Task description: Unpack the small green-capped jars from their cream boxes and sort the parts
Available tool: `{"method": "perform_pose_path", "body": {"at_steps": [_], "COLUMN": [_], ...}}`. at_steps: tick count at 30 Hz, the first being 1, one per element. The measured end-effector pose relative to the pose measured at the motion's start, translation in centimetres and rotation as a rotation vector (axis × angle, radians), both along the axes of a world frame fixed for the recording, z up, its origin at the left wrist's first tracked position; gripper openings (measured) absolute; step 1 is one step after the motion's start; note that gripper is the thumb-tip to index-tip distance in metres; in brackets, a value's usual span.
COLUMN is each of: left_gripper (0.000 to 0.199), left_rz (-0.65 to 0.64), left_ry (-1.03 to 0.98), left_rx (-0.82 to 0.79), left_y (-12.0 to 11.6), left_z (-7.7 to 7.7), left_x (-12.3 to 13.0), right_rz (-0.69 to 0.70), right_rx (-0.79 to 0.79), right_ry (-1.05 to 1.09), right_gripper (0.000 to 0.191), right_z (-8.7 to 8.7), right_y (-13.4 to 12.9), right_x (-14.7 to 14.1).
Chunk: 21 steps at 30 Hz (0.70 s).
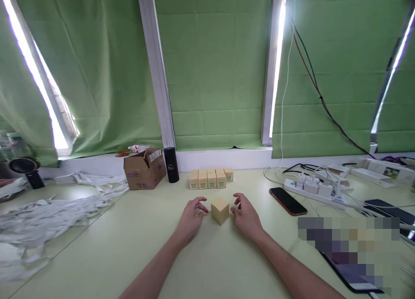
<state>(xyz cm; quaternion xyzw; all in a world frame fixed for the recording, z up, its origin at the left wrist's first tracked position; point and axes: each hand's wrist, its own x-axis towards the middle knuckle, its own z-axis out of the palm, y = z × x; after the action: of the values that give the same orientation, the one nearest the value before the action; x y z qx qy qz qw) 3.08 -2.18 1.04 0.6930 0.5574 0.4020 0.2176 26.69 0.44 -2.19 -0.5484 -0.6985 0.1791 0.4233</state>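
Note:
A small tan cardboard box (220, 211) stands on the table with one corner turned toward me. My left hand (193, 216) is just to its left, fingers curved and apart, holding nothing. On the other side, my right hand (245, 214) is curved the same way, its thumb and fingers spread near the box. A narrow gap shows between each hand and the box. Behind it, several similar small boxes (207, 178) with green-and-white labels stand side by side in a row.
Farther back on the left are an open brown carton (142, 171) and a black cylinder (171, 165). White straps (48, 217) spread over the left side. To the right lie a phone (288, 201), a power strip (311, 191) with chargers and cables, and a partly blurred tablet (350, 277).

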Motion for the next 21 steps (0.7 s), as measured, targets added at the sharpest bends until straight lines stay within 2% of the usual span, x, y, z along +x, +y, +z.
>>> {"method": "perform_pose_path", "body": {"at_steps": [3, 10, 13, 17, 21], "left_gripper": [0.049, 0.042, 0.049, 0.064, 0.054], "left_rz": [0.018, 0.012, 0.026, 0.045, 0.004], "left_ry": [0.061, 0.136, 0.135, 0.117, 0.095], "left_rx": [0.046, 0.041, 0.002, -0.046, -0.034], "left_y": [0.0, -0.6, -1.1, -1.4, -1.3], "left_z": [-0.2, -0.5, -0.5, -0.5, -0.4], "left_x": [0.0, 0.3, 0.9, 1.9, 2.0], "right_rz": [0.032, 0.076, 0.101, 0.212, 0.226], "right_rx": [-0.002, 0.004, -0.003, -0.025, -0.047], "right_ry": [-0.017, -0.045, -0.02, 0.062, 0.086], "right_gripper": [0.036, 0.045, 0.05, 0.05, 0.048], "right_z": [-0.2, -0.5, -0.5, -0.3, -0.1], "right_y": [0.0, -0.2, -0.3, -0.4, -0.5], "right_x": [-0.1, -0.3, -0.3, -0.4, -0.5]}}
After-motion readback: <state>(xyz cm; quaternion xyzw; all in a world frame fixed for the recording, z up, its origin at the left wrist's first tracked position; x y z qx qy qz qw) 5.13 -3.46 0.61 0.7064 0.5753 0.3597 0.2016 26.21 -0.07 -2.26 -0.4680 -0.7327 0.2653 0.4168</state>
